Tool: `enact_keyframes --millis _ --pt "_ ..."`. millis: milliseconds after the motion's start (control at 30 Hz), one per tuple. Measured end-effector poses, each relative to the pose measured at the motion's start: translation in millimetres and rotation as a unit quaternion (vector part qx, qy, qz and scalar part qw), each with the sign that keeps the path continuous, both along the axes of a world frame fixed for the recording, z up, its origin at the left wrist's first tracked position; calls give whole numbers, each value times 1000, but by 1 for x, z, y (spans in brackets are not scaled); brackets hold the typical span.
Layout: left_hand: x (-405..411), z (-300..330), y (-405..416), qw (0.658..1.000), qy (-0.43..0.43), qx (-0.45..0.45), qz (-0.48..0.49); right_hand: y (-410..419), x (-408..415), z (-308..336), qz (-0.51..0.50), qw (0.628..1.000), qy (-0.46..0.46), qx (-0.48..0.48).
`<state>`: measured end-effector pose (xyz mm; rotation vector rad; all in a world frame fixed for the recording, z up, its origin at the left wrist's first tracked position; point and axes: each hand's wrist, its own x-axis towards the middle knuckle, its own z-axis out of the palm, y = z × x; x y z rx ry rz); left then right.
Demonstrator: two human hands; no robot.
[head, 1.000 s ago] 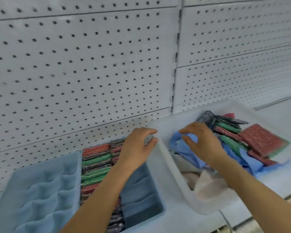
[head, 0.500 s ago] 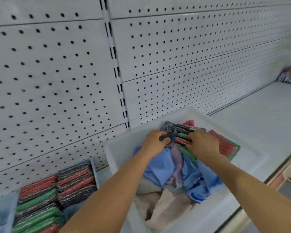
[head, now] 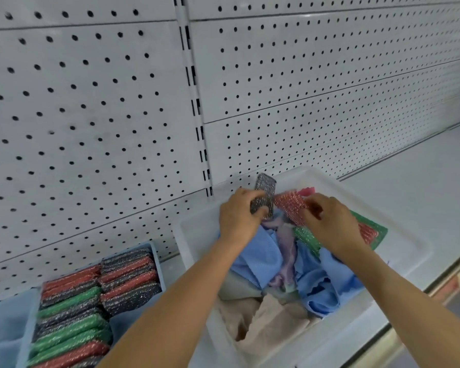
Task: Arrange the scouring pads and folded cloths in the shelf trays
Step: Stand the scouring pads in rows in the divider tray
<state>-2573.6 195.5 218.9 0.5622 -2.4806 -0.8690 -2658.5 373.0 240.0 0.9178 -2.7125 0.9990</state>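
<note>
The left hand [head: 238, 217] grips a grey pad [head: 264, 196], held upright above the far-left part of the white bin [head: 398, 243]. The right hand [head: 331, 224] pinches a red pad [head: 290, 205] just beside it; the two pads nearly touch. Both hands are over the bin, which sits on the shelf [head: 422, 181] against the pegboard [head: 91, 115]. Loose blue cloths [head: 258, 261] and beige cloths [head: 263, 322] fill the bin's near half; a green-edged pad [head: 377, 232] lies by its right wall. At the shelf's left, a blue tray [head: 154, 251] holds two rows of pads [head: 72, 314] on edge. The shelf right of the bin is open surface up to the front edge.
</note>
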Motion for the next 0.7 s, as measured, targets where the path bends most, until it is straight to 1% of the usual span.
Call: enact_keyframes --millis 67,133,267,333,467,567,633,700 --pt "26 14 -3 995 70 69 18 2 12 8 25 993 -75 -87" --pt "57 25 -8 988 114 100 30 -1 27 17 54 982 -113 -143" --pt "126 39 -26 980 152 109 72 -17 67 36 125 960 -137 -212" --pt "162 42 -38 973 156 125 114 -31 91 41 154 951 -156 -220" --pt "231 48 -63 954 164 144 208 -70 148 37 239 939 -172 -177" --pt "273 48 -79 943 170 131 256 -99 188 25 332 925 -157 -98" --pt "297 45 -83 940 161 124 275 -117 206 12 365 925 -106 -13" --pt "315 42 -83 936 159 132 286 -134 218 0 370 925 -23 90"
